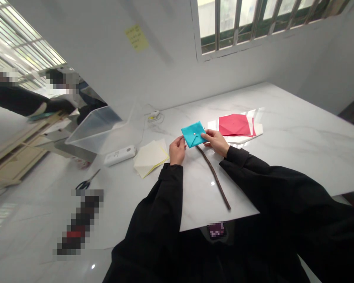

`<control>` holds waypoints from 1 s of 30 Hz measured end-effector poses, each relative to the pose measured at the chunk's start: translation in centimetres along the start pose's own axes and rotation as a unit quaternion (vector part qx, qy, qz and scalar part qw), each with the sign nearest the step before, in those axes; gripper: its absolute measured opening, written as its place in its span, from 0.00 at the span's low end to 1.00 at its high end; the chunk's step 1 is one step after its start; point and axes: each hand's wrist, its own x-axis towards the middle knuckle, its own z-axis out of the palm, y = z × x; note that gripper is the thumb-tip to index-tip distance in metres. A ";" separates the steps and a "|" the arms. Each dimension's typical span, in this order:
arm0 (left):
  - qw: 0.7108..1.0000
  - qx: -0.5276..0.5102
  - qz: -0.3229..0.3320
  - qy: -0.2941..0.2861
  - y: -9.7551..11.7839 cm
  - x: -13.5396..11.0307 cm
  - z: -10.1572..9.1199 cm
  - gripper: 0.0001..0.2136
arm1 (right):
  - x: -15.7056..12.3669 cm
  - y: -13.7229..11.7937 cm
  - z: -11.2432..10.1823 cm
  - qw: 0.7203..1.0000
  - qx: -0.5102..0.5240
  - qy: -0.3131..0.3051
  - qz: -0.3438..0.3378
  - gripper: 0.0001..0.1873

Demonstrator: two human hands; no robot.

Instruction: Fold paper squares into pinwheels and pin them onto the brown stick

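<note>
A piece of folded blue paper [191, 131] with flaps meeting at a small pale round stud is held up above the white table. My right hand [216, 142] pinches its right side, thumb on the front. On the opposite edge, the fingers of my left hand [177, 151] are closed at the lower left side of the paper; their tips are partly hidden. A thin brown stick [214, 175] slants from just below the paper toward the table's front edge. Whether the stick is joined to the paper, I cannot tell.
Red sheets [235, 125] on white ones lie to the right, cream paper [150, 156] to the left. A white power strip [120, 155], a clear plastic bin [96, 131], scissors [87, 181] and a cable [155, 114] are around. Two people are at the far left.
</note>
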 end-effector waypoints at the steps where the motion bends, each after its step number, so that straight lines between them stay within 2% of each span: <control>1: 1.000 -0.026 -0.009 -0.002 0.3 -0.2 0.1 0.19 | 0.1 0.1 -0.1 1.000 -0.013 0.004 -0.008 0.24; 4: 0.992 -0.108 -0.052 -0.049 1.2 -0.9 0.5 0.24 | 0.2 0.1 -0.3 0.999 -0.035 0.007 -0.024 0.26; 9: 0.985 -0.109 -0.051 -0.127 1.6 -2.0 1.1 0.25 | 0.1 0.0 -0.4 0.994 -0.093 -0.002 -0.063 0.22; 13: 0.985 -0.111 -0.047 -0.122 1.1 -1.9 1.3 0.24 | -0.2 0.1 -0.5 0.975 -0.190 0.009 -0.114 0.18; 15: 0.987 -0.109 -0.043 -0.115 0.9 -1.8 1.3 0.24 | -0.4 -0.1 -0.5 0.961 -0.231 0.044 -0.148 0.17; 17: 0.989 -0.099 -0.038 -0.103 0.8 -1.7 1.3 0.23 | -0.8 -0.5 -0.5 0.942 -0.260 0.083 -0.194 0.21; 19: 0.992 -0.083 -0.037 -0.092 0.8 -1.8 1.4 0.22 | -1.1 -1.1 -0.4 0.923 -0.285 0.098 -0.240 0.21; 23: 0.994 -0.048 -0.034 -0.089 1.0 -2.0 1.4 0.22 | -1.5 -2.0 -0.1 0.896 -0.332 0.056 -0.288 0.08; 26: 0.994 -0.039 -0.029 -0.096 0.9 -2.0 1.4 0.20 | -1.6 -1.8 0.2 0.890 -0.352 0.024 -0.290 0.08; 30: 0.993 -0.044 -0.024 -0.110 0.5 -1.8 1.5 0.19 | -1.4 -1.3 0.2 0.895 -0.351 -0.002 -0.275 0.07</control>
